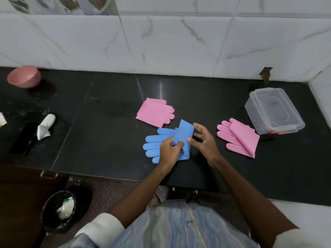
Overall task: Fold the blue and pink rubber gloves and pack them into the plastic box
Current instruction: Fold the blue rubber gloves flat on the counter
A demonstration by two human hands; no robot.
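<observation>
A blue rubber glove (157, 142) lies in the middle of the black counter, fingers pointing left, its cuff folded over the palm. My left hand (170, 149) presses down on the folded cuff, pinching it. My right hand (204, 138) hovers just right of the fold with fingers spread, holding nothing. A folded pink glove (154, 111) lies behind the blue one. A second pink glove (240, 138), folded with fingers pointing left, lies to the right. The clear plastic box (274, 111) stands at the far right with its lid closed.
A pink bowl (24, 76) sits at the back left by the tiled wall. A white cloth bundle (44, 127) and a black flat object (23, 138) lie at the left. A black bin (62, 210) stands on the floor below the counter edge.
</observation>
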